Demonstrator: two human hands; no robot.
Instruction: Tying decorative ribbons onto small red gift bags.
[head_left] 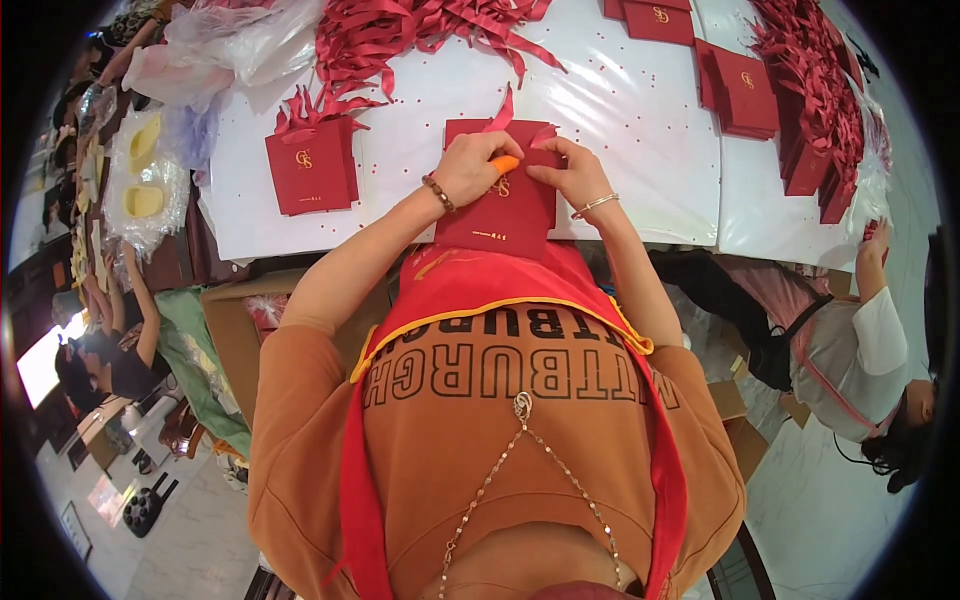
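Fingers of left hand (470,170) curled, thumb wearing an orange rubber fingertip cover (506,163), pressing down on upper edge of a flat dark-red paper gift bag with a gold emblem (500,215). Fingers of right hand (572,172) bunched, pinching the bag's top rim near its right corner; exact fingertip contact too small to resolve. Red satin ribbon strip (503,108) rising from the bag's top edge just above the left hand, apparently fed through the rim, hence both hands crowded at that edge. Bag lying flat at the near edge of the white-covered worktable (640,150), lower end overhanging toward the red apron (470,285); likely kept close for grip and sight.

Beaded bracelet on left wrist, thin bangle on right.

Second identical red bag (312,165) lying flat to the left, ribbons at its top. Loose heap of red ribbons (400,35) at far table centre, within reach. Stacks of flat red bags (740,90) at right. Clear plastic wrapping (230,45) at far left.
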